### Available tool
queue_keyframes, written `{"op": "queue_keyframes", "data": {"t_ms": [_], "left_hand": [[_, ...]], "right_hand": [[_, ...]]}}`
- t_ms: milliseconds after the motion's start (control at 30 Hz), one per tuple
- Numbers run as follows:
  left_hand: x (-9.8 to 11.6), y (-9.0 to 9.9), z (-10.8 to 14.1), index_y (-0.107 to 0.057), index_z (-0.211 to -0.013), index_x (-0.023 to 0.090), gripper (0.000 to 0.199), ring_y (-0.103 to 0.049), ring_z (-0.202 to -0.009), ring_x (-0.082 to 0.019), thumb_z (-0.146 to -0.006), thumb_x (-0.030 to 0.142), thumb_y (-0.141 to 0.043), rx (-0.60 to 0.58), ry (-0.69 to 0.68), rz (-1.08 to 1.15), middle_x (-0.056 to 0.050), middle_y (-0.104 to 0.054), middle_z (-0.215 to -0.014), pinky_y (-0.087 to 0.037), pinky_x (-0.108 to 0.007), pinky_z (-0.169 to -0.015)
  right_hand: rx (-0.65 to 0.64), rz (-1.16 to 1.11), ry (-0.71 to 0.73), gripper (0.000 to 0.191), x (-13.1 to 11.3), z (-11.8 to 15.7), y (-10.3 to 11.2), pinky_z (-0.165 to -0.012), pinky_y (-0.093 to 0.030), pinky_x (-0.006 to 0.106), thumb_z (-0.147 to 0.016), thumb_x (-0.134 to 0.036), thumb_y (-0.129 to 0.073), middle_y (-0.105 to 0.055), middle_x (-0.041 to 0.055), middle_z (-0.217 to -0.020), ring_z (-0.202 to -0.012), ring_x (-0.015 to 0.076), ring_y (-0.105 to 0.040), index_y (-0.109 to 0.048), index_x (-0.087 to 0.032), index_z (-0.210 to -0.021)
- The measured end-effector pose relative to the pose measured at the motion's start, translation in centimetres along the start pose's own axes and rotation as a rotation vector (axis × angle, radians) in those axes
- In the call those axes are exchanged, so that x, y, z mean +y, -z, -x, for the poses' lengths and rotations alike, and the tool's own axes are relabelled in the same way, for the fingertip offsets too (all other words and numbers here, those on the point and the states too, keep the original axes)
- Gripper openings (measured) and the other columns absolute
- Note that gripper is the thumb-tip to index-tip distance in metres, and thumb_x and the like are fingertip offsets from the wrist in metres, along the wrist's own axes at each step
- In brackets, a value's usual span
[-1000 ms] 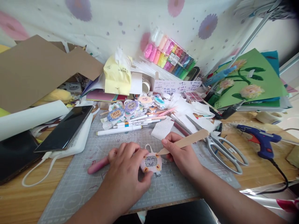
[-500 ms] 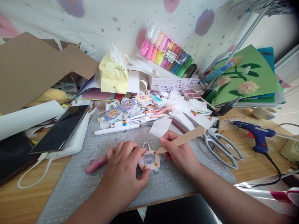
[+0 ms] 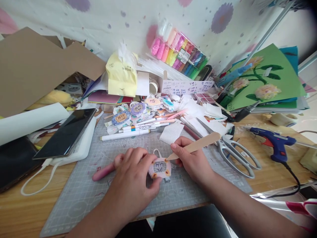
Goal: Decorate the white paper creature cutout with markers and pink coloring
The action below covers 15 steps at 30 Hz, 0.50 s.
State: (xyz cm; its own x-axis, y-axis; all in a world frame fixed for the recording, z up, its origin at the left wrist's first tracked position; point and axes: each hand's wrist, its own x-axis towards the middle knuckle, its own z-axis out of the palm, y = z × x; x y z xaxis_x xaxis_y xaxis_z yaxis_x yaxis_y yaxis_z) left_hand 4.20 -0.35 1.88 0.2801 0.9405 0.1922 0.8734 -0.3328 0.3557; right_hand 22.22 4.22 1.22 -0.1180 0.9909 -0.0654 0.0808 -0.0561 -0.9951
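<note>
My left hand (image 3: pixel 135 175) grips a small pink piece (image 3: pixel 160 168) by its left side, thumb below and fingers above. The piece has a grey patch in its middle, orange-brown spots at its corners and a white loop on top. A pink tool (image 3: pixel 105 172) sticks out to the left from under the same hand. In my right hand (image 3: pixel 192 158) a flat wooden stick (image 3: pixel 204 143) is pinched, its pointed tip at the piece's upper right corner spot.
A grey cutting mat (image 3: pixel 81 185) lies below. Scissors (image 3: pixel 237 155) and a blue glue gun (image 3: pixel 274 140) are at right, a phone (image 3: pixel 68 132) at left. Markers (image 3: pixel 126 135), finished-looking pieces (image 3: pixel 121 117) and paper scraps lie behind.
The view has shifted slightly, so the surroundings sit a little differently in frame. Both hands keep their holds, and the stick's tip stays at the upper right corner spot.
</note>
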Motion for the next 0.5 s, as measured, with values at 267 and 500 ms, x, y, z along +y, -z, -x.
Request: {"op": "queue_keyframes", "data": {"t_ms": [267,500], "left_hand": [[-0.04,-0.05,-0.11,-0.062,-0.103,0.026,0.029,-0.051,-0.098,-0.028,-0.074,0.025,-0.059,0.003,-0.003,-0.001,-0.005,-0.058,-0.103,-0.033,-0.045,-0.080],[0.09,0.07,-0.11,-0.063,-0.102,0.026,0.028,-0.052,-0.096,-0.028,-0.074,0.025,-0.059,0.001,-0.007,0.008,-0.005,-0.058,-0.101,-0.032,-0.046,-0.079]], "right_hand": [[0.019,-0.004,-0.004,0.034,0.06,-0.14,0.14,-0.040,-0.030,0.022,-0.079,-0.047,-0.063,-0.047,-0.0065,-0.048,-0.041,0.0100,-0.042,-0.047,-0.021,-0.063],[0.032,0.004,0.002,0.033,-0.04,-0.09,0.20,-0.039,-0.029,0.021,-0.080,-0.044,-0.062,-0.047,-0.0067,-0.047,-0.041,0.0094,-0.042,-0.047,-0.021,-0.063]]}}
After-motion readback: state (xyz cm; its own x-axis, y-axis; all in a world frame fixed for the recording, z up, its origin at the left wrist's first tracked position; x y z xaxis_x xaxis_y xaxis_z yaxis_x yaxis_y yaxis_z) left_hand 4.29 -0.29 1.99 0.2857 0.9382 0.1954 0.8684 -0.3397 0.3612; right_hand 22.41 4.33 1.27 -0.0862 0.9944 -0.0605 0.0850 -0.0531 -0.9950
